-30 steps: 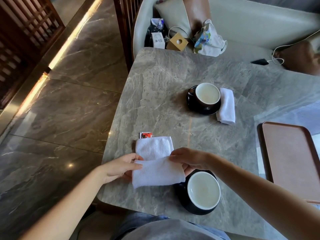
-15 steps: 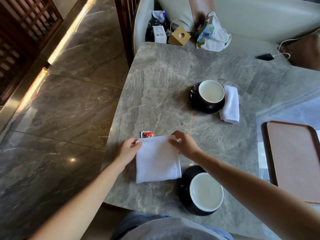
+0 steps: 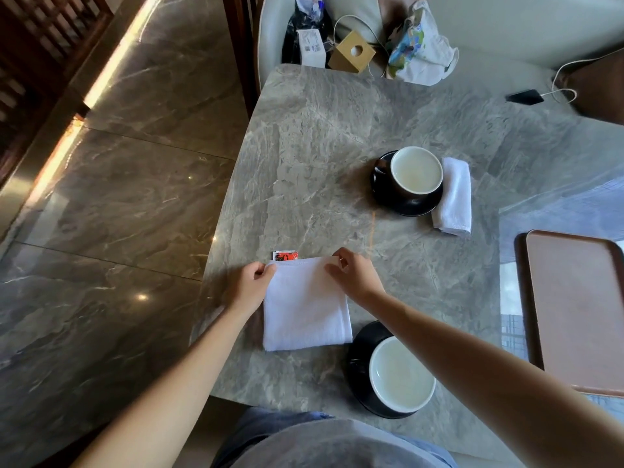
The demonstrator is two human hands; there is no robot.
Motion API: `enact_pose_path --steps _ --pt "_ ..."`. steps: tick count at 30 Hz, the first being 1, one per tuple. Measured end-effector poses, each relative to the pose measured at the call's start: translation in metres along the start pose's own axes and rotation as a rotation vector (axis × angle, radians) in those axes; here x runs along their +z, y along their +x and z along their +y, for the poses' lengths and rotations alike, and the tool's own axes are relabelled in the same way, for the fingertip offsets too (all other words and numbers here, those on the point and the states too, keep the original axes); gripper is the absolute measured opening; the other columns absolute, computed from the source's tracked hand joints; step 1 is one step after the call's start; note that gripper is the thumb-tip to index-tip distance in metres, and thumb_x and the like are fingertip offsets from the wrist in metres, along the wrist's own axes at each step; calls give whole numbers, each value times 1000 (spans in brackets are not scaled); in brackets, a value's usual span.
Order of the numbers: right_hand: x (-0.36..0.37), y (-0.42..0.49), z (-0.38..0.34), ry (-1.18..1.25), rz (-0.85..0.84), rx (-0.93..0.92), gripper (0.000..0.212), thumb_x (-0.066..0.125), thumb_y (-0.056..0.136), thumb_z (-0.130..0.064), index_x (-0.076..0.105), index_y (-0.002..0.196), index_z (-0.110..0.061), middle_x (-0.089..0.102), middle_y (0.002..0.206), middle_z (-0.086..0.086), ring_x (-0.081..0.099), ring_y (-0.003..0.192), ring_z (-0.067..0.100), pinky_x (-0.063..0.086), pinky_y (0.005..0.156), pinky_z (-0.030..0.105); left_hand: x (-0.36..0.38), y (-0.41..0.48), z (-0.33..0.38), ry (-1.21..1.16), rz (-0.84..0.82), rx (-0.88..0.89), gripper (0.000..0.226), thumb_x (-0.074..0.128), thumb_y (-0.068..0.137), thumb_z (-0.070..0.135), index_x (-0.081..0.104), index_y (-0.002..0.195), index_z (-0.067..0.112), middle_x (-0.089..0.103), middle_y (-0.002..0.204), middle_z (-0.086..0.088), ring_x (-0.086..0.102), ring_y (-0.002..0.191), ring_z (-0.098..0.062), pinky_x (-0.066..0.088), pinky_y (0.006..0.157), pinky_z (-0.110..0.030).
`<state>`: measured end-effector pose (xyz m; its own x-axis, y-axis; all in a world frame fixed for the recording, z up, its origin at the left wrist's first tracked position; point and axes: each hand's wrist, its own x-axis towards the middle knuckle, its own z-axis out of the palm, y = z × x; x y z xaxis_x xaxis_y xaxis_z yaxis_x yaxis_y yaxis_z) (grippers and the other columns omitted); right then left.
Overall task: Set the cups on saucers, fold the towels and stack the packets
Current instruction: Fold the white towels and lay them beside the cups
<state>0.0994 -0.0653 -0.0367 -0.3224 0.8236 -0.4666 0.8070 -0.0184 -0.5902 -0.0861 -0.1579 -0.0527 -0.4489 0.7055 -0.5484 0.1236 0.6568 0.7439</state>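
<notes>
A white towel (image 3: 305, 309) lies folded in half on the grey marble table (image 3: 314, 157). My left hand (image 3: 251, 287) pinches its far left corner and my right hand (image 3: 354, 273) pinches its far right corner. A red packet (image 3: 285, 255) peeks out just beyond the towel's far edge. A black cup (image 3: 400, 373) with a white inside stands on a black saucer (image 3: 354, 359) to the right of the towel. A second cup (image 3: 416, 172) sits on its saucer (image 3: 381, 187) farther away, with a folded white towel (image 3: 454, 197) beside it.
A brown tray (image 3: 577, 309) lies at the right edge. On the seat beyond the table are a small wooden box (image 3: 351, 52), a dark bag (image 3: 305, 32), a white patterned bag (image 3: 420, 45) and a phone (image 3: 525, 96) on a cable. The table's left edge drops to the floor.
The near half of the towel has been brought over onto the far half. Both hands moved away from me to the far corners, where they now hold the edges together.
</notes>
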Motion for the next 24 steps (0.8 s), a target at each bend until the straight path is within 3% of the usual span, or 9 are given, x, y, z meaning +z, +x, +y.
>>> enact_pose_path --steps 3,6,8,9,11,13,19,24 --pt "-5 -4 1 -151 52 -106 35 64 82 -35 49 113 -24 55 107 -5 56 91 15 52 64 34 -4 -10 0 252 50 84 20 61 85 30 49 90 14 55 77 0 53 71 -20 42 66 -35" --pt "-10 -15 -4 -426 151 -487 54 69 77 -43 45 122 -24 50 119 -1 49 108 19 52 81 38 -3 -29 -4 702 189 498 49 70 75 32 47 115 16 56 110 -4 56 98 -23 45 81 -41" --pt "-5 -23 -8 -594 19 -660 73 66 76 -53 40 135 -19 44 138 4 40 125 26 43 101 45 3 -41 -6 954 128 701 68 68 73 46 46 130 16 52 133 -4 50 122 -25 41 98 -46" --pt "2 -27 -9 -699 -92 -692 86 62 76 -57 30 144 -14 32 151 8 28 137 29 30 112 47 6 -45 -8 1069 75 747 75 65 74 53 45 135 14 47 142 -4 45 131 -24 38 105 -49" --pt "14 -29 -5 -837 -252 -697 101 56 80 -61 7 150 -6 2 160 11 1 147 27 6 120 47 8 -47 -15 1253 19 771 84 58 76 62 41 139 10 36 150 -6 33 139 -22 35 108 -51" --pt "19 -27 -1 -853 -302 -685 102 52 84 -59 -5 149 -6 -11 160 10 -12 147 25 0 120 48 8 -46 -22 1323 15 775 83 53 79 64 39 140 10 30 152 -6 29 140 -20 35 108 -50" --pt "23 -27 10 -953 -292 -715 114 53 78 -66 -15 148 -7 -18 158 9 -17 146 23 -7 120 44 8 -45 -33 1338 -58 702 83 27 85 66 23 147 11 21 156 -5 22 143 -21 30 111 -52" --pt "20 -23 10 -977 -311 -731 118 55 75 -69 -13 148 -6 -16 158 10 -16 146 24 -13 116 41 -2 -39 -36 1349 -140 713 89 23 81 70 23 147 11 23 155 -6 22 142 -23 28 110 -57"
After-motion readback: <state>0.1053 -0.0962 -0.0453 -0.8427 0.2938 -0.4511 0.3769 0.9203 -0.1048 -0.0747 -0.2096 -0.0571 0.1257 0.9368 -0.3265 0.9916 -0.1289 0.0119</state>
